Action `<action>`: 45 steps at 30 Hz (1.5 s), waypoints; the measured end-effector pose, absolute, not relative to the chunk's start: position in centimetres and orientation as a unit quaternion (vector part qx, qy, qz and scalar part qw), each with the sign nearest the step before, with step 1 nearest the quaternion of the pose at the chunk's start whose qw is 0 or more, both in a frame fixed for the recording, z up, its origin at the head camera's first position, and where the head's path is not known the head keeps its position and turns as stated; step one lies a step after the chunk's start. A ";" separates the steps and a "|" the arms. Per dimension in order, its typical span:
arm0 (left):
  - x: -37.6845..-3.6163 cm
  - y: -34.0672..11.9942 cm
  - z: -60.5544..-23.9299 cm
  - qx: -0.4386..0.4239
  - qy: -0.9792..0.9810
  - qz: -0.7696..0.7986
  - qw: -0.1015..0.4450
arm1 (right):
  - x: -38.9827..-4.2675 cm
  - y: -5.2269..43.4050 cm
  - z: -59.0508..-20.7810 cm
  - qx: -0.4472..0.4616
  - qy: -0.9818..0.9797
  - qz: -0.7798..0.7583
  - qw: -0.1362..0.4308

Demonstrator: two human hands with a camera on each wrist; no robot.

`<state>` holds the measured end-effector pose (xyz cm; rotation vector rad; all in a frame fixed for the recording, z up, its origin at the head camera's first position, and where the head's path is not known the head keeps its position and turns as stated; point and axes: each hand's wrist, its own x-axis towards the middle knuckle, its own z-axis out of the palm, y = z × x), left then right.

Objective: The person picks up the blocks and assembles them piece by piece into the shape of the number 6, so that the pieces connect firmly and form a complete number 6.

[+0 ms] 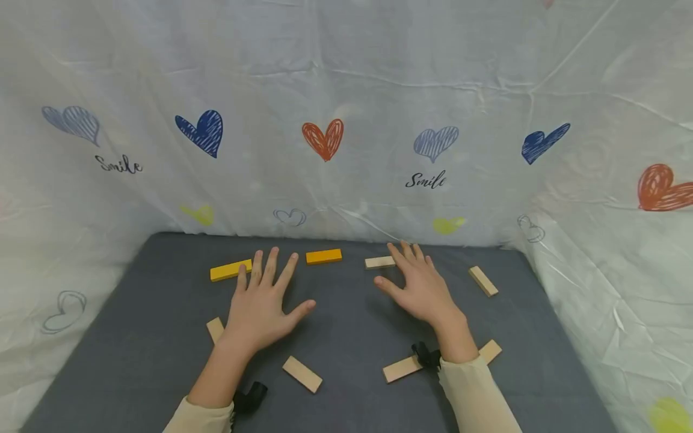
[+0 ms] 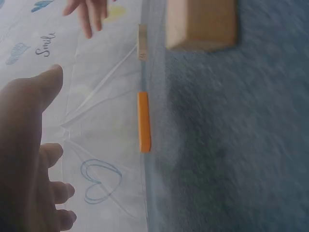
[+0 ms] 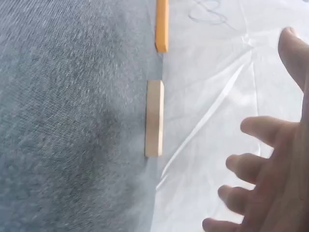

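Note:
My left hand hovers over the left half of the grey table with its fingers spread and nothing in its grasp. Its fingertips overlap the right end of a yellow wooden block. An orange block lies just right of that hand, by the table's back edge. Over on the right, my right hand also has its fingers spread and holds nothing. Its fingertips partly cover a plain wooden block, which shows whole in the right wrist view as a pale upright bar.
More plain blocks lie around: one right of the right hand, one at the front, one partly behind the left wrist. Plain wood shows beside the right wrist camera. A white heart-printed sheet hangs behind the table.

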<state>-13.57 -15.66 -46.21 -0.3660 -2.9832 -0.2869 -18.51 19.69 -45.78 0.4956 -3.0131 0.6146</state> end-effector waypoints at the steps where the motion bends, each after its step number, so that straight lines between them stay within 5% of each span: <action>1: -13.5 -15.8 -46.1 -0.123 -0.986 -0.095 0.059 | -18.7 19.4 -45.7 0.163 -0.966 0.200 0.019; 12: -13.1 -17.4 -45.9 -0.115 -0.987 -0.092 0.060 | -20.4 15.8 -44.7 0.196 -0.952 0.231 0.050; 26: -12.7 -20.6 -45.8 -0.121 -0.977 -0.115 0.133 | -23.3 11.7 -45.8 0.315 -0.882 0.275 0.219; 33: -11.5 -22.5 -45.6 -0.109 -0.977 -0.129 0.127 | -24.2 8.5 -46.1 0.341 -0.864 0.322 0.182; 45: -9.2 -24.9 -47.6 -0.096 -0.978 -0.137 0.128 | -23.7 2.1 -47.0 0.372 -0.844 0.385 0.035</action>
